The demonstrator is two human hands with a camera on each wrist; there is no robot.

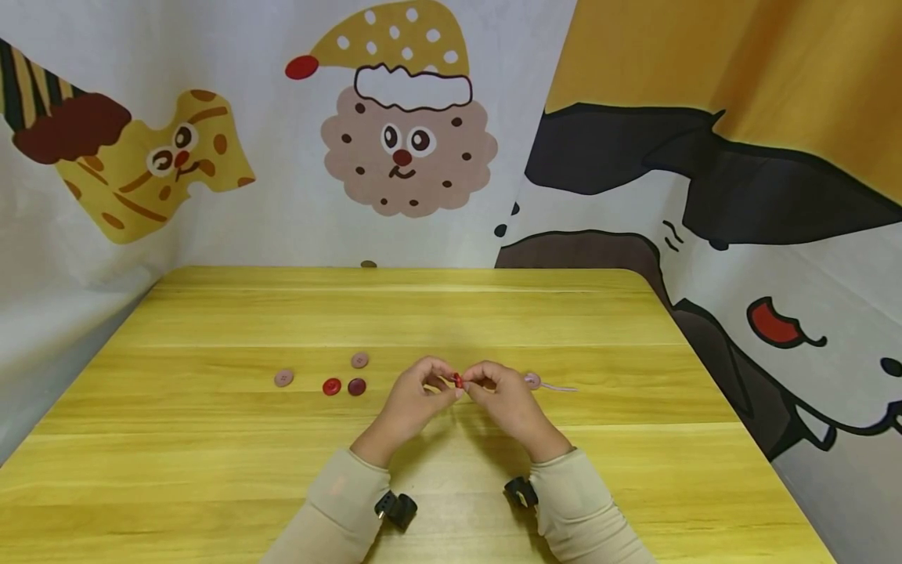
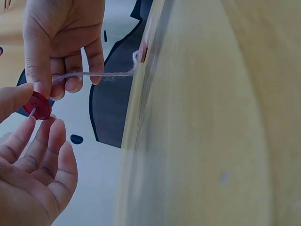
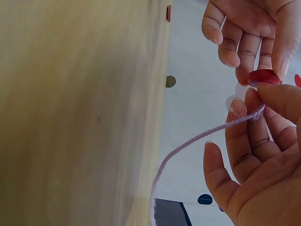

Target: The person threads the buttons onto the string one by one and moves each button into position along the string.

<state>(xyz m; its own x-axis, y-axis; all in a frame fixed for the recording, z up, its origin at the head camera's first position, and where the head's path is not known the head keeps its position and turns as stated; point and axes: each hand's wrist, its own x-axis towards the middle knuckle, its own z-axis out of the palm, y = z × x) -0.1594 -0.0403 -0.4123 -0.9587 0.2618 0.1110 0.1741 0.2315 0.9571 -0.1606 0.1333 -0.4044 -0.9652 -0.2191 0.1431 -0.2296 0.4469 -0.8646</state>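
Note:
Above the table, my left hand (image 1: pixel 416 395) pinches a red button (image 2: pixel 37 105) by its edge between thumb and fingertips. My right hand (image 1: pixel 506 399) meets it from the other side, thumb and finger pinching a pale purple yarn (image 3: pixel 202 135) right at the button. In the left wrist view, a short pale tip (image 2: pixel 32 112) of the strand shows at the button's face on the left hand's side. The yarn runs down from my right hand to a pinkish button (image 1: pixel 532 381) lying on the table, and its tail stretches off to the right there.
Left of my hands on the wooden table (image 1: pixel 211 470) lie a red button (image 1: pixel 332 386), a dark red button (image 1: pixel 357 387) and two dull pink buttons, one nearer (image 1: pixel 360 360) and one farther left (image 1: pixel 284 378). A cartoon-printed curtain (image 1: pixel 268 235) hangs behind the table.

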